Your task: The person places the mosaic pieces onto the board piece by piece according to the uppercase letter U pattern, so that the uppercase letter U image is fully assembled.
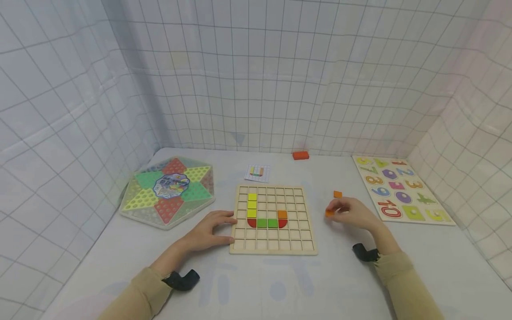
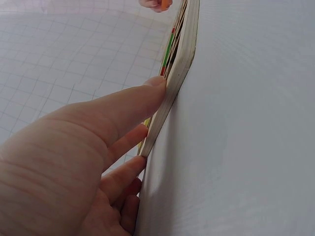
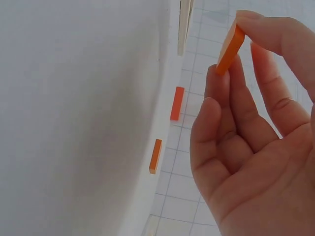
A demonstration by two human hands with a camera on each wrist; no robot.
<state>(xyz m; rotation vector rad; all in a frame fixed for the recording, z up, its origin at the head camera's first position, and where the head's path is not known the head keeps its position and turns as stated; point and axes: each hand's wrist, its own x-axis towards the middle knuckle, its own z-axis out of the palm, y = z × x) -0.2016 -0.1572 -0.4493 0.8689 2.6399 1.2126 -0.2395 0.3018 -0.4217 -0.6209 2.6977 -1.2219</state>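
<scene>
My right hand point(image 1: 349, 212) pinches an orange square tile point(image 3: 231, 48) between thumb and fingertips, above the table right of the wooden grid board point(image 1: 298, 243). Another orange tile point(image 1: 338, 194) lies on the table just beyond that hand. My left hand point(image 1: 210, 232) rests at the board's left edge, its thumb and fingers extended and touching the rim. On the board, several yellow tiles point(image 1: 252, 205) form a column, red rounded corner pieces point(image 1: 251, 223) sit at both lower ends, two green tiles point(image 1: 267, 223) lie between them, and one orange tile point(image 1: 282, 214) stands above the right corner.
A small pattern card point(image 1: 258, 173) lies behind the board. Farther back is a red block point(image 1: 301, 155). A hexagonal Chinese checkers set point(image 1: 168, 191) lies at the left, and a number puzzle board point(image 1: 402, 189) at the right. Grid-patterned curtains point(image 1: 248, 80) enclose the table.
</scene>
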